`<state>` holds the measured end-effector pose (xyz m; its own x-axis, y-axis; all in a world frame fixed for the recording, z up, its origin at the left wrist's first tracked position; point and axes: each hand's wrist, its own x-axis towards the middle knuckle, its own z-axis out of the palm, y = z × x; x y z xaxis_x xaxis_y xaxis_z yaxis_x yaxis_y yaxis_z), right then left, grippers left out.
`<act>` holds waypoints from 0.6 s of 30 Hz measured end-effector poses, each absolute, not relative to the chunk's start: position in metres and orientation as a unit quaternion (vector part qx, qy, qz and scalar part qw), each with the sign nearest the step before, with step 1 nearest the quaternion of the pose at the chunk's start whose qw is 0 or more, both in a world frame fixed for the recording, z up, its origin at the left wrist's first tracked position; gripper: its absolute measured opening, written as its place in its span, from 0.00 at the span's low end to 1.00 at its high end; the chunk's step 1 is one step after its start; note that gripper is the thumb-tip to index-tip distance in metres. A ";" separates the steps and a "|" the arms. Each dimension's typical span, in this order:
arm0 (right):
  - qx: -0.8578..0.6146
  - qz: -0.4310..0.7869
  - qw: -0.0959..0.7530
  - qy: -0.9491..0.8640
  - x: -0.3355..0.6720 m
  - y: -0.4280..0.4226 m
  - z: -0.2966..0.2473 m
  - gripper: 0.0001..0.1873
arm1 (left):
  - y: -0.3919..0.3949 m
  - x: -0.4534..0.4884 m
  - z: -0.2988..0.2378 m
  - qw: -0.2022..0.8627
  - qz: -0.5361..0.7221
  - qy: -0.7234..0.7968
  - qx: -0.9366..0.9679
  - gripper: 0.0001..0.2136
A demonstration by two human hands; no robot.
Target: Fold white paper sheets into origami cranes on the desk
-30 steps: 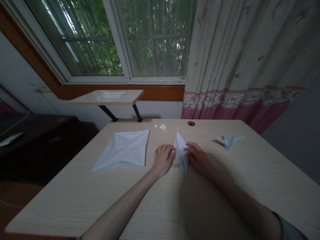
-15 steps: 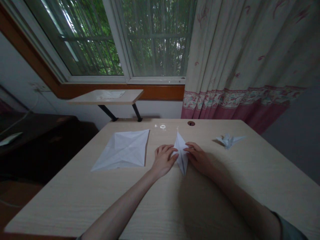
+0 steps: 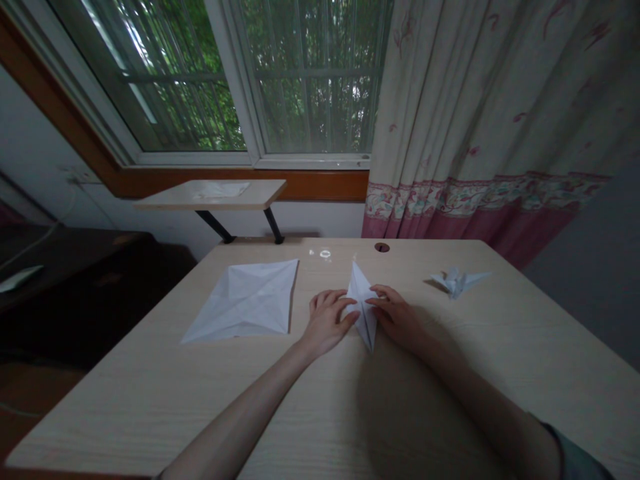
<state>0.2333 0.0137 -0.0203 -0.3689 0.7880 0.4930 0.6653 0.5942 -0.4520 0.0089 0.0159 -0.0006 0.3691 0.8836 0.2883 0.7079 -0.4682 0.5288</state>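
Note:
A narrow diamond of folded white paper (image 3: 361,287) lies on the table, with a crease or slit running down its lower half. My left hand (image 3: 330,318) holds its left edge, thumb and fingertips closed on the paper. On the opposite edge, my right hand (image 3: 397,317) pinches the paper between thumb and fingers. Fingertips cover parts of both side corners. To the left lies a flat, creased white paper sheet (image 3: 250,299). A finished-looking paper crane (image 3: 456,283) rests at the right.
The wooden table (image 3: 280,407) reaches toward the window. A small raised shelf (image 3: 170,193) with white paper (image 3: 223,189) stands at the back left. A round cable hole (image 3: 382,247) sits near the far edge, with a patterned curtain (image 3: 480,133) behind.
Both hands stay on the folded paper. Its lower tip has shifted very slightly to the right, and my left thumb has moved a touch the same way.

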 end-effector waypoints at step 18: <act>-0.465 0.166 0.413 -0.765 0.229 0.016 -0.021 0.37 | 0.015 0.007 -0.001 0.158 0.342 0.451 0.809 0.13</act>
<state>0.2290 0.0165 -0.0210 -0.2262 0.8492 0.4771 0.5748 0.5118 -0.6385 0.0074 0.0149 -0.0014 0.3596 0.8378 0.4108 0.6211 -0.5435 0.5647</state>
